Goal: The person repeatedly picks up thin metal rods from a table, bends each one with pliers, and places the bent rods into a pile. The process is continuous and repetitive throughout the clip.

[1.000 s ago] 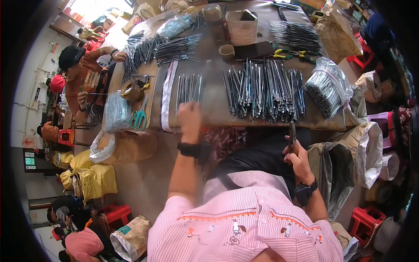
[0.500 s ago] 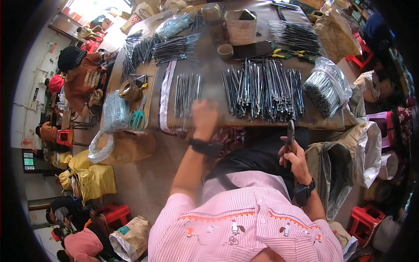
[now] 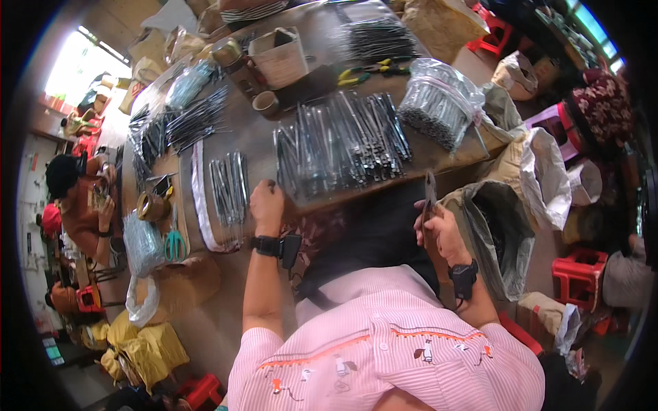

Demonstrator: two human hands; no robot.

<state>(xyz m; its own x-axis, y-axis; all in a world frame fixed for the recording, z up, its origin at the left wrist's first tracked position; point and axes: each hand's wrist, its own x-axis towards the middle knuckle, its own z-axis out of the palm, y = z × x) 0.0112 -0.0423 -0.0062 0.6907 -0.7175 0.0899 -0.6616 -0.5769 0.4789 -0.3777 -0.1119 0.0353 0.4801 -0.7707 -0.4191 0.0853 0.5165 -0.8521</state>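
My left hand (image 3: pixel 266 201) is closed at the table's front edge, in the gap between two groups of metal strips. Its fingers are curled in, and anything they hold is too small to make out. To its left lies a small row of thin dark metal strips (image 3: pixel 228 185). On its right spreads a larger pile of similar strips (image 3: pixel 349 140), some of them shiny. Just off the table edge, my right hand (image 3: pixel 442 231) is wrapped round a pair of pliers (image 3: pixel 430 192), with the jaws pointing up.
A plastic-wrapped bundle of strips (image 3: pixel 439 109) lies at the right corner. Yellow-handled pliers (image 3: pixel 356 77), a cup (image 3: pixel 265 103) and a white tub (image 3: pixel 279 58) are behind the pile. Teal scissors (image 3: pixel 175 241) lie at left. An open sack (image 3: pixel 497 236) stands beside my right arm.
The whole view has turned, so the table sits further left and tilted. My left hand, blurred before, is now sharper at the table edge. The pliers remain in my right hand.
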